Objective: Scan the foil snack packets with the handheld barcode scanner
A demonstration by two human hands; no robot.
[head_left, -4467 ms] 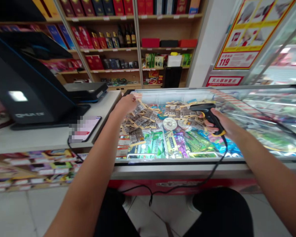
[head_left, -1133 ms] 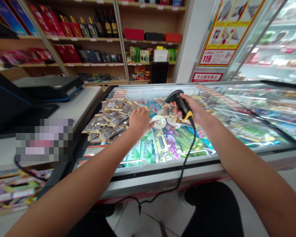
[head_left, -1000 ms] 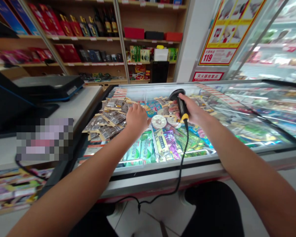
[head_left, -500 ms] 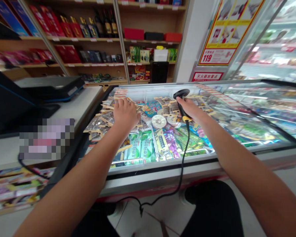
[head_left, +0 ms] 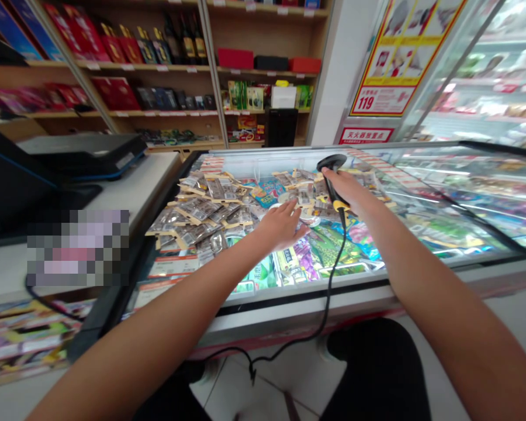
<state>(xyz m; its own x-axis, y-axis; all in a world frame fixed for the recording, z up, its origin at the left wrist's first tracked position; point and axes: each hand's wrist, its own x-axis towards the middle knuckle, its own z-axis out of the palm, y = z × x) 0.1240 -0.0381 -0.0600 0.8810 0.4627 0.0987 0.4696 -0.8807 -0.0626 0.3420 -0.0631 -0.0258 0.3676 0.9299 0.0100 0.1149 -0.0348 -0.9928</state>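
In my right hand (head_left: pixel 347 190) is a black handheld barcode scanner (head_left: pixel 332 162) with a yellow ring at its cable end. The fingers are wrapped round its handle, and the scanner head is at the top. My left hand (head_left: pixel 282 227) is stretched over the glass-topped freezer (head_left: pixel 228 306), fingers spread and holding nothing. It partly hides two round pale discs (head_left: pixel 312 221). Left of it spread many small dark packets (head_left: pixel 197 207) with tan edges. Whether my left hand touches anything below, I cannot tell.
The scanner's black cable (head_left: pixel 328 292) runs down over the freezer's front edge. Green packs (head_left: pixel 260 272) and purple packs (head_left: pixel 305 260) show through the glass. At left is a counter (head_left: pixel 158 175) with a black scale-like device (head_left: pixel 87 153). Shelves (head_left: pixel 158 65) with boxes and bottles stand behind.
My left hand has moved right, from above the small packets to the round discs. My right hand and the scanner have shifted slightly right.
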